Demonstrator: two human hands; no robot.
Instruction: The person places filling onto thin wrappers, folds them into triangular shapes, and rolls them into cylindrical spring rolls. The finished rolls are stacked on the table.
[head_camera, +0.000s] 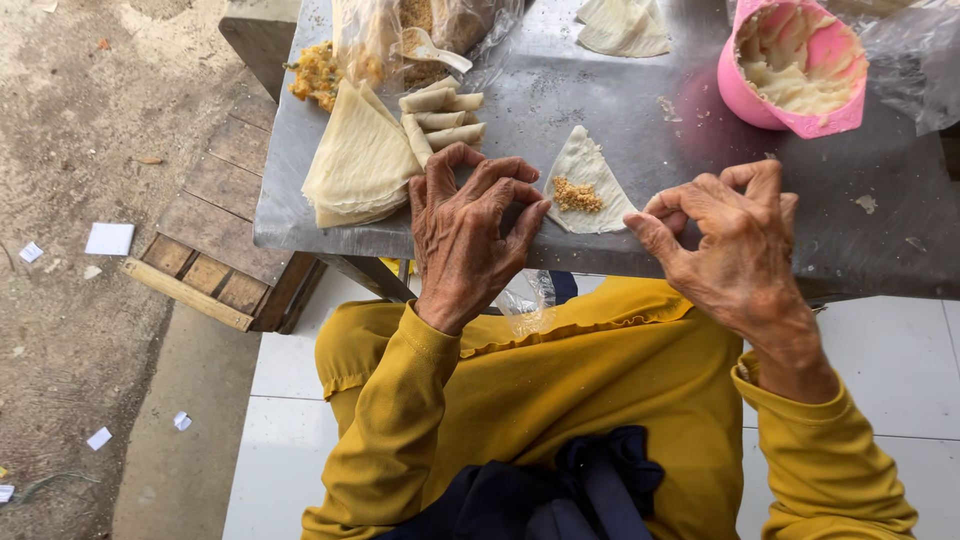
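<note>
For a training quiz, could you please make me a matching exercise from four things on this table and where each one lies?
Things:
1. wrapper with filling
2. pink bowl
3. wrapper stack
4. finished rolls

Places:
A. far right corner
B. between the left hand and right hand
C. beside the stack, far side of the left hand
D. near left end of the table

Pairs: 1-B, 2-A, 3-D, 4-C

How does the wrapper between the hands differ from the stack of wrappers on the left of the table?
The single wrapper lies alone, flat; the wrapper stack is many sheets piled together. The single wrapper carries a spoonful of crumbly filling; the wrapper stack is bare. Both are pale, wedge-shaped dough sheets on the metal table.
</note>
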